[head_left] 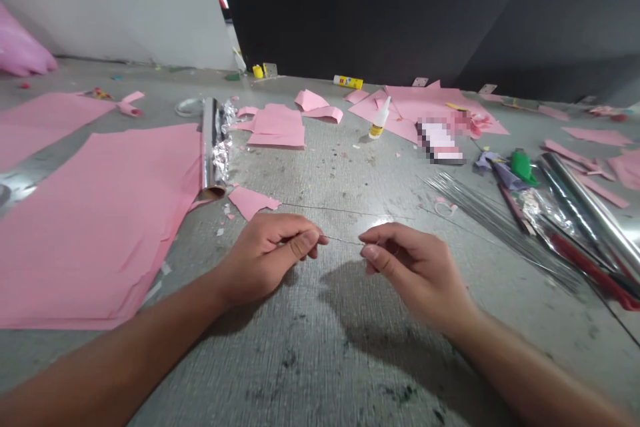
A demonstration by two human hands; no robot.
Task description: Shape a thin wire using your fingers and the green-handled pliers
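Observation:
Between my two hands runs a short, thin wire [341, 239], slightly kinked or twisted. My left hand [273, 250] pinches one end between thumb and fingers. Thumb and forefinger of my right hand [413, 267] are closed on the other end. Both hands hover just above the grey table. Behind them another thin wire [345, 211] lies across the tabletop, near a torn pink paper scrap [253, 203]. To the right of my right hand spreads a bundle of straight wires [495, 220].
A stack of pink paper [100, 227] and a foil roll [210, 150] lie left. Further back are a glue bottle [381, 119], a yellow glue tube [349, 82] and cut pink paper [277, 125]. On the right are a second foil roll [595, 207] and red-handled tool [595, 270].

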